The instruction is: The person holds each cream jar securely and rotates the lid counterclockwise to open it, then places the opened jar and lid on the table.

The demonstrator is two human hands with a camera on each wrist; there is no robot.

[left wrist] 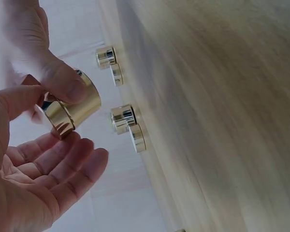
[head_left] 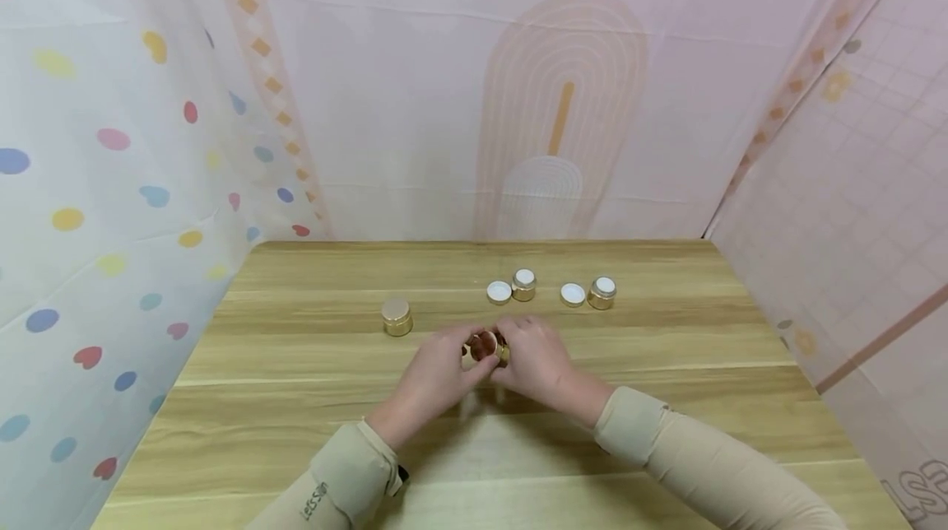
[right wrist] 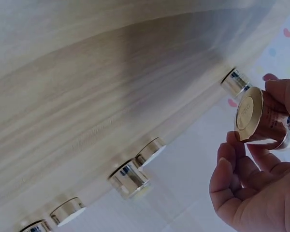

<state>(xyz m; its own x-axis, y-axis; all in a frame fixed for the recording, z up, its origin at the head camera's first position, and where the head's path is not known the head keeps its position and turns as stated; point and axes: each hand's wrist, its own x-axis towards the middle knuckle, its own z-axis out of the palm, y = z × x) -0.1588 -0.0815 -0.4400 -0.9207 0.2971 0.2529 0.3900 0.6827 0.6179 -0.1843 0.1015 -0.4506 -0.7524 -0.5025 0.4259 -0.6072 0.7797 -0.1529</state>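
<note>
A shiny gold jar is held tilted between both hands above the wooden table, its lid facing left in the head view. My left hand pinches the lid with thumb and fingertips at its rim. From the other side my right hand grips the jar's body, thumb on one side and fingers on the other. The jar's flat round base shows in the right wrist view. A thin seam between lid and body is visible in the left wrist view.
Behind my left hand stands a gold jar with its lid on. Two open jars, one near the middle and one farther right, each have an upturned lid beside them, a left lid and a right lid. Patterned curtains surround the table.
</note>
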